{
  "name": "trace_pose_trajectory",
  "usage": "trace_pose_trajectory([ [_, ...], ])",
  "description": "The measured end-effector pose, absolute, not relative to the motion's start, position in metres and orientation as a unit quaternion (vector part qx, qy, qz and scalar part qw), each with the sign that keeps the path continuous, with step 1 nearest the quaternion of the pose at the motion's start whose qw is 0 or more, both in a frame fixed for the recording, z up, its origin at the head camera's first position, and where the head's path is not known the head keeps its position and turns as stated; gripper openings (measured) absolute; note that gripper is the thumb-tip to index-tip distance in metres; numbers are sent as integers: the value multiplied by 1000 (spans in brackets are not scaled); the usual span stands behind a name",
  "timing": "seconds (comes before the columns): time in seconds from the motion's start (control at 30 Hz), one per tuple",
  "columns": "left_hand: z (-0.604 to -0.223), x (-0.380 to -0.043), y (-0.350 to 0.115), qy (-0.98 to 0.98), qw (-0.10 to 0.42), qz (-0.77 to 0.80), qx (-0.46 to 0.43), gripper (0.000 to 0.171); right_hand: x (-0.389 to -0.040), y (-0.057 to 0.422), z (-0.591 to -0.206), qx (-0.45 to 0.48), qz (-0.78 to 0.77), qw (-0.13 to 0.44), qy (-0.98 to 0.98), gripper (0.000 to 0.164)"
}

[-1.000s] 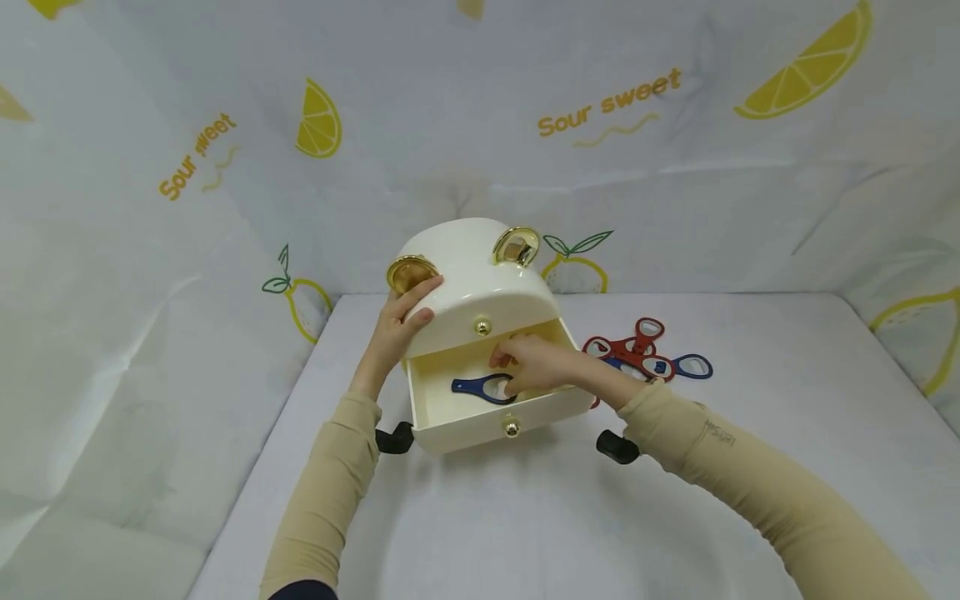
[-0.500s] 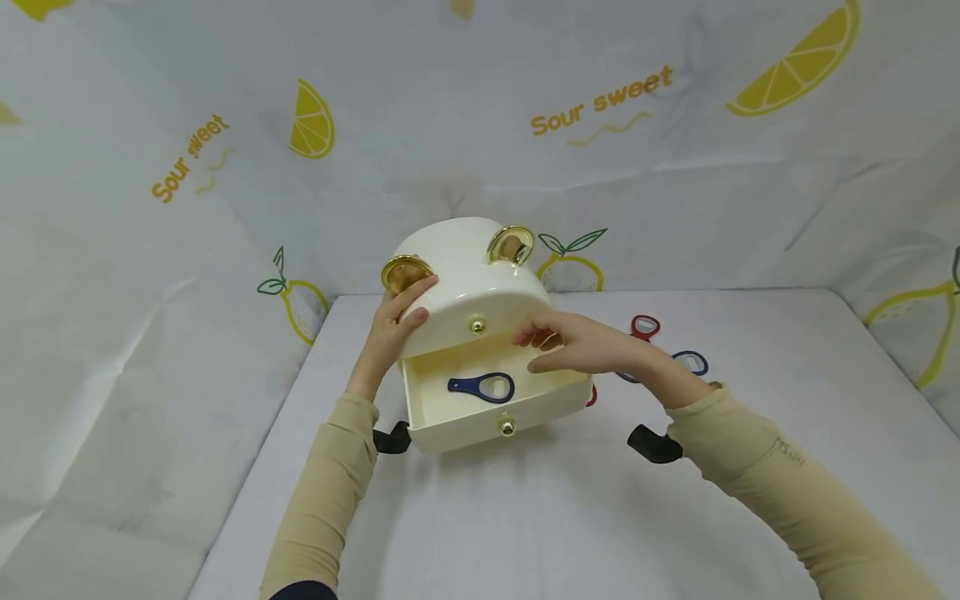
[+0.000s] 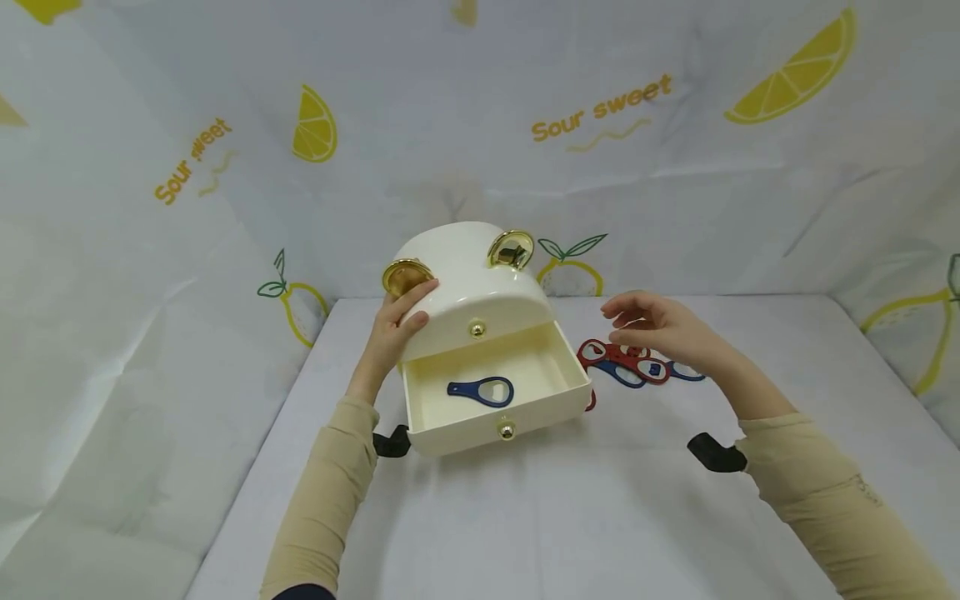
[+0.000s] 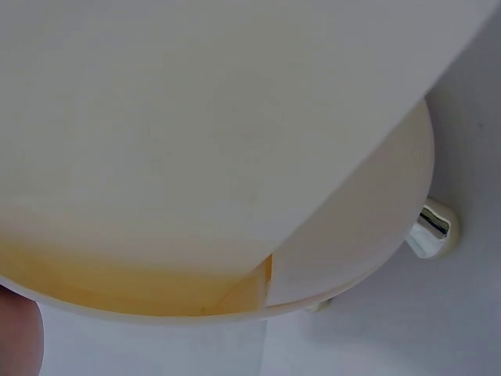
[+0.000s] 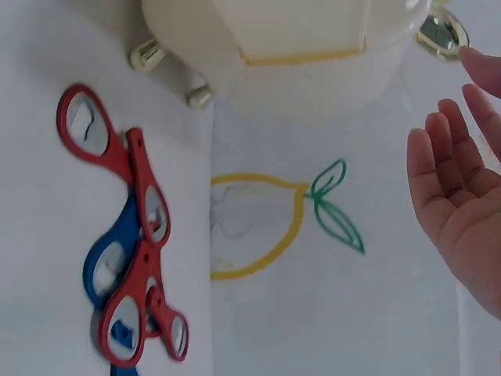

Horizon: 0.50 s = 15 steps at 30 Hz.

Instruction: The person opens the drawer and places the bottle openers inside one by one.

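Observation:
A cream-white box (image 3: pixel 457 267) with gold ears and gold knobs stands on the table, its lower drawer (image 3: pixel 540 367) pulled out. One blue bottle opener (image 3: pixel 480 390) lies flat in that drawer. My left hand (image 3: pixel 386 337) rests on the box's left upper side by the gold ear (image 3: pixel 407 275), index finger and thumb extended; its other fingers are mostly hidden. Right of the box, my right hand (image 3: pixel 667 329) hovers with loosely bent fingers and nothing in it. Below and behind it lies a pile of red bottle openers (image 3: pixel 652 369) and blue bottle openers (image 3: pixel 626 375), overlapping on the cloth.
The table bears a white cloth (image 3: pixel 540 517), and a lemon-printed sheet (image 3: pixel 420 125) hangs behind and at the sides. A red ring edge (image 3: pixel 591 400) pokes out beside the drawer's right wall. Black wrist mounts (image 3: pixel 716 452) sit at both sleeves.
My right hand has come up out of the drawer and moved right to above the pile. The blue bottle opener stays in the drawer. My left hand keeps its place on the box.

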State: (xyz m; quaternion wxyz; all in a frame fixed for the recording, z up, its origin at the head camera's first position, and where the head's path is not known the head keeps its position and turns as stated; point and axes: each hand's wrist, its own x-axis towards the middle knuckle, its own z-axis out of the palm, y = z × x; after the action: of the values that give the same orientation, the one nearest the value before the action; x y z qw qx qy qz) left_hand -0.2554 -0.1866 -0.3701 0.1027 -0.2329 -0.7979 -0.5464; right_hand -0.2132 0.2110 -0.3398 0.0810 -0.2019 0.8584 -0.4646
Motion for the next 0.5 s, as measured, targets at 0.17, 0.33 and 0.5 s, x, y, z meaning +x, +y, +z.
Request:
trace_pose_trajectory([
  [0.17, -371, -254, -188, -800, 110, -543, -230, 82, -219, 247, -361, -174, -485, 62, 855, 37],
  [0.33, -371, -253, -187, -801, 113, -541, -231, 82, -225, 281, -383, -127, -487, 51, 862, 37],
  [0.5, -371, -254, -186, -800, 110, -543, -229, 83, -229, 307, -402, -91, -468, 49, 878, 41],
])
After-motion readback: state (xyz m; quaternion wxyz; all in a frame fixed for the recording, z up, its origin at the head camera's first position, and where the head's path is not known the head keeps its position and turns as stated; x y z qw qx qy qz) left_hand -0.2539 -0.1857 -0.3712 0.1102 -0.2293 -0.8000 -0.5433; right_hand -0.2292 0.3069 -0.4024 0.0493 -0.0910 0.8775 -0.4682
